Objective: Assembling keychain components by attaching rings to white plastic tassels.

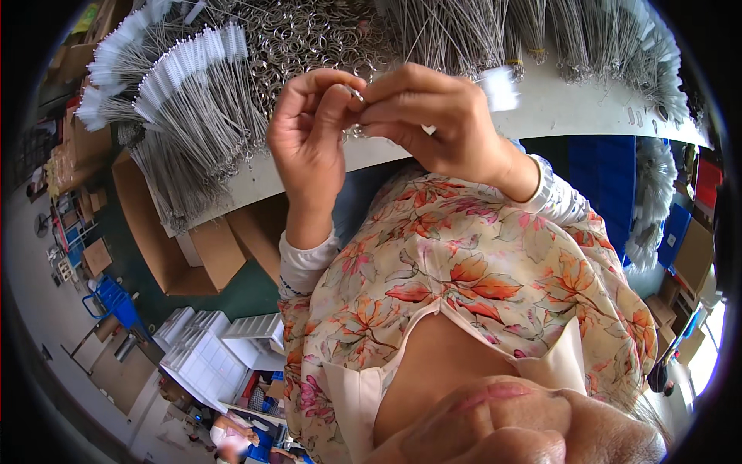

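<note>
On the white tabletop (553, 116), bunches of wire brushes (197, 62) sit beside a pile of loose rings (317, 39). Left hand (309, 127) & right hand (444, 108) meet up front, fingers pinching a small metal piece (356, 94) btwn them. Prob light, stiff, kinda slippery; imo grip opposite edges w/ fingertips.

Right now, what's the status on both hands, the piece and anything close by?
Left hand pinching small metal piece; right hand fingertips against it, grip unclear. Loose metal rings heaped just beyond.
</note>
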Motion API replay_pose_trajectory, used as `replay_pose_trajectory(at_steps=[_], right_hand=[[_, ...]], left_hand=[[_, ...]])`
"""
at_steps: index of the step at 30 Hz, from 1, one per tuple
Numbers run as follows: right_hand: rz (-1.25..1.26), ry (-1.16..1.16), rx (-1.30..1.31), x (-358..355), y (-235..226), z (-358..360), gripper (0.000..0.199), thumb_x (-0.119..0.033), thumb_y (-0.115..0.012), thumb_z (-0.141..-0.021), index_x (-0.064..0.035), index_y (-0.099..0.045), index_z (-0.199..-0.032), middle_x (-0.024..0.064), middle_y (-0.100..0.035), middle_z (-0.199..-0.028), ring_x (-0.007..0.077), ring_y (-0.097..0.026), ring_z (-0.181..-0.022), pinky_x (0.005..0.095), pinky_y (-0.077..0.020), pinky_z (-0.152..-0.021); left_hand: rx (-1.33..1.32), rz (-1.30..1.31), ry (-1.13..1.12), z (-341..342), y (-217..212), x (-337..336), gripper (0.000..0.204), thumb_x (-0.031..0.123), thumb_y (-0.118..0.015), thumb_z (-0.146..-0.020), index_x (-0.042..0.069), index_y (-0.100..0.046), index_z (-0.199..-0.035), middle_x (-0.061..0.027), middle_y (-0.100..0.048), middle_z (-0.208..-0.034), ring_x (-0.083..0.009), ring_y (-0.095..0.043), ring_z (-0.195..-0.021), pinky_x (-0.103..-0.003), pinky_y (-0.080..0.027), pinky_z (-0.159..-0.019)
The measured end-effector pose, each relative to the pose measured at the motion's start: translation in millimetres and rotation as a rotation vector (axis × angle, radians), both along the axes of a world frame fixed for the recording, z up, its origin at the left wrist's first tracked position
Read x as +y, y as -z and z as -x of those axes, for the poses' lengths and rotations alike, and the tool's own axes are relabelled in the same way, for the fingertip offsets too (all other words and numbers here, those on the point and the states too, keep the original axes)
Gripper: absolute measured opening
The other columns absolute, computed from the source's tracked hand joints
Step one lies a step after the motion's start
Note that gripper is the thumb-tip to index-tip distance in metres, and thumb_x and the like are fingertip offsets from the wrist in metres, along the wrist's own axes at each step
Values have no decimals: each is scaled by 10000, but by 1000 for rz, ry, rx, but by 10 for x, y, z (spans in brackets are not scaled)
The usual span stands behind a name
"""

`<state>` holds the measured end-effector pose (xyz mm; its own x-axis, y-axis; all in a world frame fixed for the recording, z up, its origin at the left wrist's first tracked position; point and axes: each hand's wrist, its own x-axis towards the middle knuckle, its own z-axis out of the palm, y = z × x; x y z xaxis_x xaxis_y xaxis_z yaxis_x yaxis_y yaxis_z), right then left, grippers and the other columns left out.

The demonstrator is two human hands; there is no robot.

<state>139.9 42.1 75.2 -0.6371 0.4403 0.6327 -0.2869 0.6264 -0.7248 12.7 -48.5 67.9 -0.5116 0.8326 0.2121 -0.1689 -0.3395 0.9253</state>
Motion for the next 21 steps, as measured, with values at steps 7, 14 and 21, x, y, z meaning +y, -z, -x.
replay_pose_trajectory(at_steps=[7,14,21], right_hand=[[-455,81,70,42,4,1,194,-62,-658,-575,-76,-654,-768,-12,-603,-812,151,-592,-587,266,-481,-502],[9,-151,-13,122,-86,-32,97,-62,-672,-712,-40,-668,-807,63,-615,-828,171,-596,-630,267,-482,-522],[1064,-348,-162,49,-192,-28,180,-225,-648,-837,-51,-664,-881,-25,-557,-633,33,-462,-490,161,-346,-440]], left_hand=[[158,-49,146,150,-168,-140,228,-46,-627,-795,-63,-591,-1019,-127,-624,-992,-125,-606,-841,-222,-500,-739],[581,-28,-106,83,-196,-149,266,-79,-626,-733,-48,-617,-997,-129,-635,-959,-160,-640,-802,-251,-538,-674],[977,-233,-371,68,-95,-26,264,-8,-670,-703,-19,-643,-965,-112,-666,-882,-192,-659,-744,-255,-543,-634]])
